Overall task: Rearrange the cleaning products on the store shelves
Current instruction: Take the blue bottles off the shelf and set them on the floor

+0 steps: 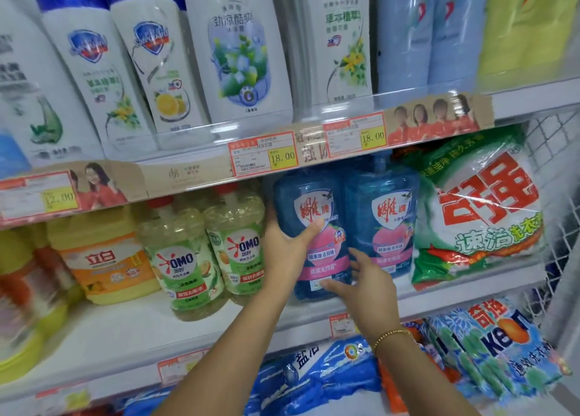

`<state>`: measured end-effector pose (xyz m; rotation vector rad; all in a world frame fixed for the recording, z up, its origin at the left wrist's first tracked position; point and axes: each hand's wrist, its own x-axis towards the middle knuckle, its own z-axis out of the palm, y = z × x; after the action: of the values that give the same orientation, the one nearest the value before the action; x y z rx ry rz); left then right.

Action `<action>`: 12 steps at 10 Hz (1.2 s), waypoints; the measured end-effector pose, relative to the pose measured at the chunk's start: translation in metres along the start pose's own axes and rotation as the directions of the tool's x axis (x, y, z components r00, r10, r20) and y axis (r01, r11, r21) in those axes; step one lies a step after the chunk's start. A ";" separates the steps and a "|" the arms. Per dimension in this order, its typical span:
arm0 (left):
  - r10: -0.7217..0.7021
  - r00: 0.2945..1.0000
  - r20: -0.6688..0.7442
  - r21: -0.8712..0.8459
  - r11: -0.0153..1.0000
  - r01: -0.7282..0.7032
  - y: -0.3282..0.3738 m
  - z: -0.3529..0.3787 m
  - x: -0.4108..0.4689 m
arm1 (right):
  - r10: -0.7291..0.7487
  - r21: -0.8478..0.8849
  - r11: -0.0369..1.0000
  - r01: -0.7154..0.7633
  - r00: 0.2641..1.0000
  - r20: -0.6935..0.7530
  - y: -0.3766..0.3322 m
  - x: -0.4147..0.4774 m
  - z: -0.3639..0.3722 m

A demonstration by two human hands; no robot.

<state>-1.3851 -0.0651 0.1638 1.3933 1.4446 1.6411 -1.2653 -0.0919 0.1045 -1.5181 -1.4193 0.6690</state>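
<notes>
The left hand (287,249) grips the blue bottle (301,196) at mid-height. Its thumb lies across the front of the shield label, and the other fingers curl round the bottle's left side, out of view. The right hand (368,285) has its fingers (332,285) fairly straight and pointing left, laid against the bottom of the same bottle's pink label. Its thumb is raised toward the seam where the bottle meets its neighbour, so this hand touches rather than clasps. Both forearms reach up and forward from the lower edge of the view. The left one rises diagonally and the right one more steeply, with a gold bead bracelet (390,334) at its wrist.

The blue bottle stands upright on the middle shelf (141,331), long axis vertical and label facing the viewer. Its top is hidden behind the price strip (263,159) directly above it. Touching its right side stands a second blue bottle (381,221) of the same kind, also upright. Further right of it leans a green-and-white detergent bag (480,214). Just left of the blue bottle stand two OMO bottles (235,246), then a yellow jug (106,258). On the shelf above it stand tall white bottles (238,54). Below it lie blue detergent bags (314,371).
</notes>
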 end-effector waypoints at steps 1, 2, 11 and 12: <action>0.038 0.999 -0.001 0.048 0.998 -0.038 -0.018 0.001 -0.021 | -0.036 -0.058 0.998 0.034 0.999 -0.031 0.000 -0.002 0.003; 0.086 0.996 0.027 0.214 0.973 -0.090 -0.035 0.002 -0.045 | -0.062 -0.103 0.993 0.056 0.996 -0.057 -0.002 -0.002 0.007; -0.330 0.937 -0.112 0.282 0.894 0.348 -0.076 0.047 0.035 | -0.118 -0.095 0.991 0.094 0.950 -0.289 0.055 0.016 -0.042; -0.370 0.921 -0.119 0.438 0.813 0.384 -0.069 0.051 0.052 | -0.122 -0.097 0.990 0.098 0.949 -0.290 0.060 0.022 -0.042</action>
<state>-1.3704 0.0193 0.1114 1.1997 2.0652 1.1129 -1.1972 -0.0759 0.0733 -1.5176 -1.3020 0.3026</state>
